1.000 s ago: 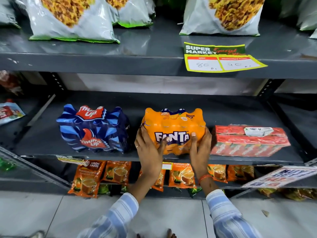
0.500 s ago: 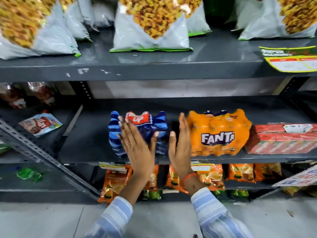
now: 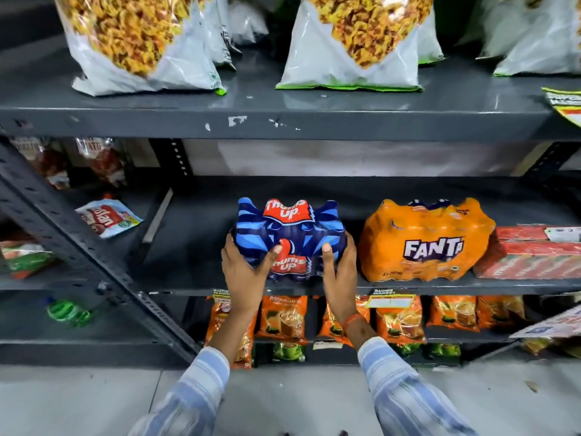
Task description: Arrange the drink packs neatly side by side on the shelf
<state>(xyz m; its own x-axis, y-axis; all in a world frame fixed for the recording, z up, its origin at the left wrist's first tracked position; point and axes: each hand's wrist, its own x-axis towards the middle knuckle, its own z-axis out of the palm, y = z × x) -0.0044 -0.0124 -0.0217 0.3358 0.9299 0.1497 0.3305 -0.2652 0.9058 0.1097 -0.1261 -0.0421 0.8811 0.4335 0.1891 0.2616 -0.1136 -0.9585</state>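
Observation:
A blue Thums Up drink pack (image 3: 290,234) stands on the grey middle shelf (image 3: 195,247). My left hand (image 3: 243,272) grips its left front corner and my right hand (image 3: 338,269) grips its right side. A small gap separates it from the orange Fanta pack (image 3: 424,243) to its right. A red drink pack (image 3: 531,253) lies flat against the Fanta pack's right side, partly cut off by the frame edge.
Big snack bags (image 3: 349,42) fill the upper shelf. Orange tea pouches (image 3: 283,319) hang below the middle shelf. A slanted metal brace (image 3: 94,265) crosses on the left, with a small packet (image 3: 107,217) behind it. Bare shelf lies left of the blue pack.
Both hands left the Fanta pack, moved left with fingers spread, and now grip the Thums Up pack from both sides. The view has shifted left.

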